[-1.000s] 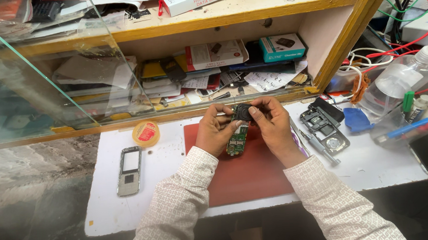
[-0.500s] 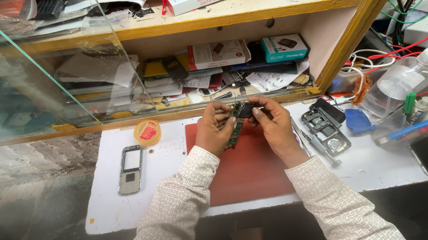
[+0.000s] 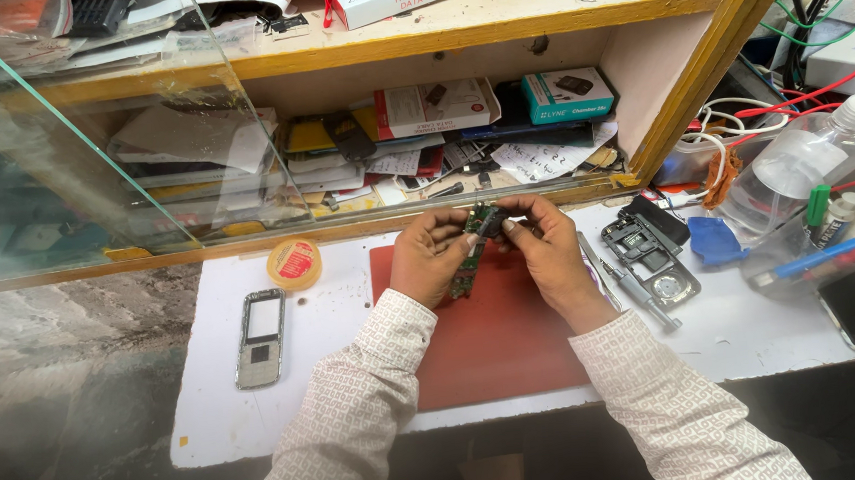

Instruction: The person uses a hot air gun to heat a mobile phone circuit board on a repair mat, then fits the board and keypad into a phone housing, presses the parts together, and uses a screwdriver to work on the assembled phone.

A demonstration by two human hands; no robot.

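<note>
My left hand and my right hand together hold a small green phone circuit board upright above a red work mat. My left fingers grip the board's left edge. My right thumb and forefinger pinch a small dark part at the board's top. Both sleeves are pale with a fine pattern.
A silver phone front frame lies on the white bench at left, beside a round yellow tin. A dark phone housing, tweezers, a blue cloth, a clear spray bottle and pens lie right. A cluttered wooden shelf with a glass pane stands behind.
Both hands have lifted the circuit board slightly up and away from the mat, toward the shelf edge. The right fingers have shifted onto the board's top end.
</note>
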